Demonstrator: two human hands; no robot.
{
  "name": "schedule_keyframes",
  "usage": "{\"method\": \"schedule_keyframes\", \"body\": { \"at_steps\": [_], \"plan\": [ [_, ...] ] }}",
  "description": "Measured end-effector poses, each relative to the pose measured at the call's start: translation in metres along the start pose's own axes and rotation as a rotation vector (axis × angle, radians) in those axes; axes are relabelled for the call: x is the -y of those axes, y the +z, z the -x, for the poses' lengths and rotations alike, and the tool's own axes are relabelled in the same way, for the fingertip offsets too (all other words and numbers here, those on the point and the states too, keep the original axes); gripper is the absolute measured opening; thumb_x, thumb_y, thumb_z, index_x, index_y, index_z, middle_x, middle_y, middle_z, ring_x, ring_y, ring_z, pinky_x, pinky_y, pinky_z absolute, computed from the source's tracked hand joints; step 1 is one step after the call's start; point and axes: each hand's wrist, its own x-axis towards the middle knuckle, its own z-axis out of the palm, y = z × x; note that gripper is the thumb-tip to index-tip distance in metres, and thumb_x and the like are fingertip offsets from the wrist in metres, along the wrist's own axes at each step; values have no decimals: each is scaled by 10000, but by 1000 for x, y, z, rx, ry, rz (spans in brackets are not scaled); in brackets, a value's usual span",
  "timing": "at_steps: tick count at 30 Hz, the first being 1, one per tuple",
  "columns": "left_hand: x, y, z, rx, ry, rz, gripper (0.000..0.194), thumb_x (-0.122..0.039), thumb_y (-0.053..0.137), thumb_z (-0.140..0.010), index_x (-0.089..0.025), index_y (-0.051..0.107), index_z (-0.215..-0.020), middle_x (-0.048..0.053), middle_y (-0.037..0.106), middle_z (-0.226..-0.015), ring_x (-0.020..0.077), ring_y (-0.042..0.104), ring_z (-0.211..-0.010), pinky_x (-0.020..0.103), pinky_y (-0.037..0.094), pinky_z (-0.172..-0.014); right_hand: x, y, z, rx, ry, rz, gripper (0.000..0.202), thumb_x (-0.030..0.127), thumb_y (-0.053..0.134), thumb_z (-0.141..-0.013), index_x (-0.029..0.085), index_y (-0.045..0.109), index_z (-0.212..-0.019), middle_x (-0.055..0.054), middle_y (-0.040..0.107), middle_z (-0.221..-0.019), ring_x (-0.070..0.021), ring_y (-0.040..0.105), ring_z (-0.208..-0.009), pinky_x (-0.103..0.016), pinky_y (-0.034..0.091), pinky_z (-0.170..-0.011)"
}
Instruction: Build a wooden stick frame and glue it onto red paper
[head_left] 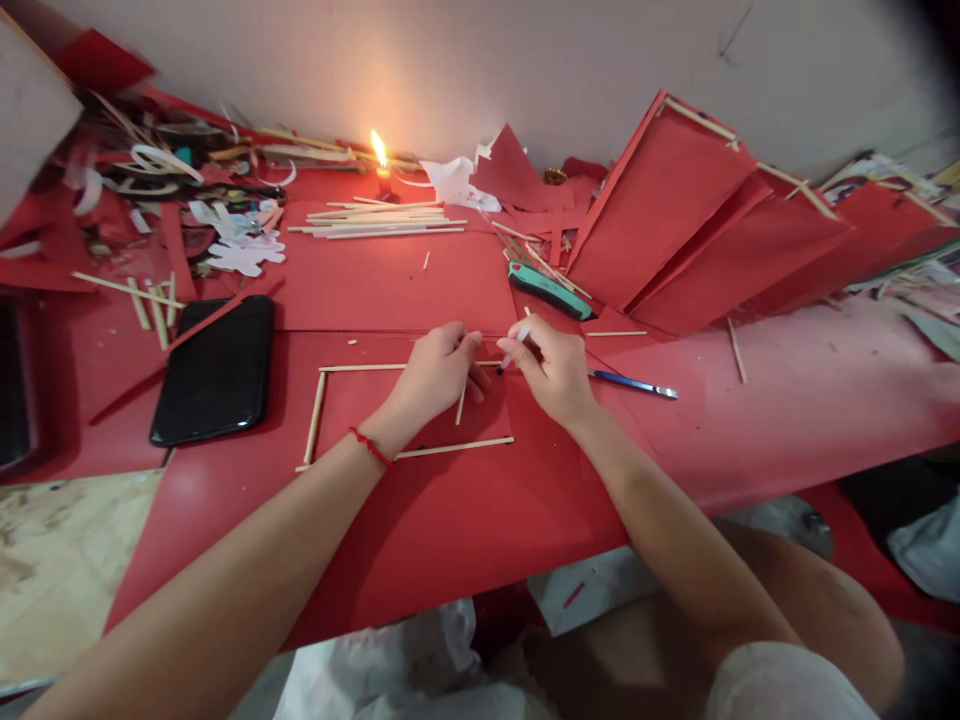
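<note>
My right hand (551, 365) is closed around a thin whitish stick (517, 345), which looks like a glue stick with a dark tip. That tip is at the right end of the top wooden stick (364, 368) of a rectangle laid on red paper (480, 510). Just left of it, my left hand (442, 375) is closed, with a short wooden stick (460, 405) pointing down from its fingers. Another stick (315, 418) forms the rectangle's left side, and a long stick (457, 448) its lower side, partly hidden by my left forearm.
A lit candle (384, 180) burns at the back, close behind a pile of sticks (382, 220). A green cutter (549, 290) and a blue pen-like tool (634, 384) lie near my right hand. A black phone (217, 375) lies left; red panels (667, 210) lean at right.
</note>
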Motion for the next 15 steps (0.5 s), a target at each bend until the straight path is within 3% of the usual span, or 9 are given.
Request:
{"method": "schedule_keyframes", "body": {
  "at_steps": [9, 15],
  "plan": [
    [-4, 1, 2, 5, -32, -17, 260, -245, 449, -1030, -234, 438, -771, -4, 642, -520, 191, 600, -391, 260, 404, -461, 1, 1, 1, 60, 43, 35, 404, 546, 478, -1056, 235, 541, -807, 14, 658, -683, -129, 601, -611, -267, 414, -637],
    [-3, 1, 2, 5, -30, -32, 273, -231, 459, -1039, -224, 451, -767, -2, 648, -528, 178, 623, -418, 247, 427, -470, 2, 2, 3, 83, 60, 57, 439, 566, 472, -1056, 230, 563, -788, 13, 651, -677, -129, 581, -617, -278, 413, -659]
  ]
}}
